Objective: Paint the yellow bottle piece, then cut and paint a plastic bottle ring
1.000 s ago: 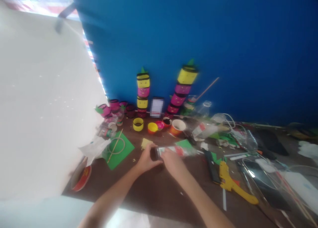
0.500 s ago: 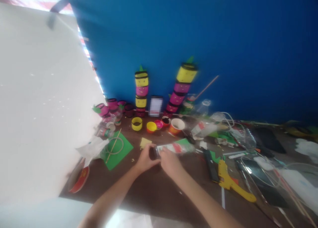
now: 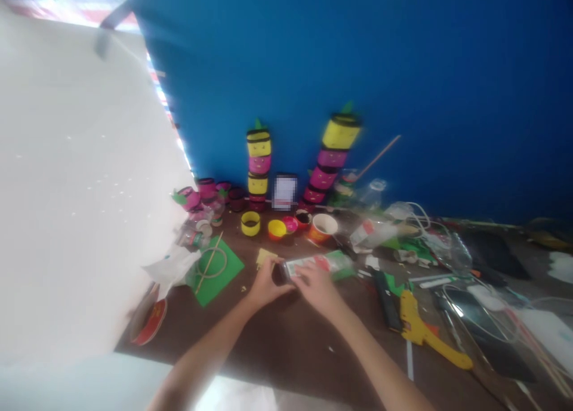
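Observation:
A clear plastic bottle with a red and white label lies on its side in the middle of the brown table. My left hand curves around its dark left end, thumb below and fingers above. On top of the bottle, just right of that end, rests my right hand, its fingers bent over the label. A yellow paper scrap lies behind my left hand. Green sheet with a ring and a thin stick is to the left.
Yellow and pink stacked towers stand by the blue wall. Cups, including a white-rimmed one, are behind the bottle. A yellow glue gun, a black tablet and cables lie at right. A red-sided round container sits at left.
My right hand has shifted a little right along the bottle, and its fingers are less bunched. My left hand stays at the bottle's end. The whole view has slid slightly right.

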The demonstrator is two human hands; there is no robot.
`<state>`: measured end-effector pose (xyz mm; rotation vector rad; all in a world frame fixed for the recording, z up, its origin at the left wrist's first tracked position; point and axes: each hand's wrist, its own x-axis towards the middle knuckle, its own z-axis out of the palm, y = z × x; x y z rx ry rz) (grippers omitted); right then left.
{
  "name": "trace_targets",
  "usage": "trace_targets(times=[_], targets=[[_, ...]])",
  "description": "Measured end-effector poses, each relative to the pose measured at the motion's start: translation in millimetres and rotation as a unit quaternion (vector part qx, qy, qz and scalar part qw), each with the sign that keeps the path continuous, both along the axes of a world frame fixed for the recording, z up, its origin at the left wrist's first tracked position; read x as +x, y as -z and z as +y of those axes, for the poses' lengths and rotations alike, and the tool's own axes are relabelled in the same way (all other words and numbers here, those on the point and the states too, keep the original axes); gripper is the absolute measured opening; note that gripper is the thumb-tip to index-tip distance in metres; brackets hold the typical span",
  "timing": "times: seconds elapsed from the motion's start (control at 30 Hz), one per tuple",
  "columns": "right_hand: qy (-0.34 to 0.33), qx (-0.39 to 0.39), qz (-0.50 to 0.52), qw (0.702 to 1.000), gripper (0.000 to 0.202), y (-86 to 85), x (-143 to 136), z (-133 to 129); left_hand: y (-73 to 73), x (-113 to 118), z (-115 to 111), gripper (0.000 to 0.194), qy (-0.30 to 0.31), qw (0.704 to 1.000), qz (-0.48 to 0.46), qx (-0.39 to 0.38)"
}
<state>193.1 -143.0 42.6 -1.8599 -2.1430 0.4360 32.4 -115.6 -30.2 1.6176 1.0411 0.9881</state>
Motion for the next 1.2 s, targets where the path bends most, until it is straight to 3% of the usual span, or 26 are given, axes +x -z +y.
trace_targets(times=[0.47, 0.7, 0.87, 1.07, 1.2], targets=[[-0.094, -0.079, -0.090, 0.988, 0.019, -11.4, -10, 10, -5.7, -1, -1, 0.056, 0.004, 1.000, 0.007, 0.009], [-0.055, -0.095, -0.117, 0.987, 0.022, -4.7, -23, 6, -0.4, 1, 1, 0.053, 0.000, 1.000, -0.012, 0.017], [-0.025, -0.062, -0.090, 0.994, 0.023, 0.5, -16, 9, -0.4, 1, 2, 0.054, -0.011, 1.000, -0.013, 0.020], [-0.055, -0.033, -0.031, 0.997, 0.028, -3.6, 0, 13, -4.3, 1, 0, 0.055, -0.008, 1.000, -0.018, 0.005], [-0.043, -0.014, -0.019, 0.999, 0.028, 3.3, -3, 13, -6.2, 1, 0, 0.055, -0.010, 1.000, -0.014, 0.001]])
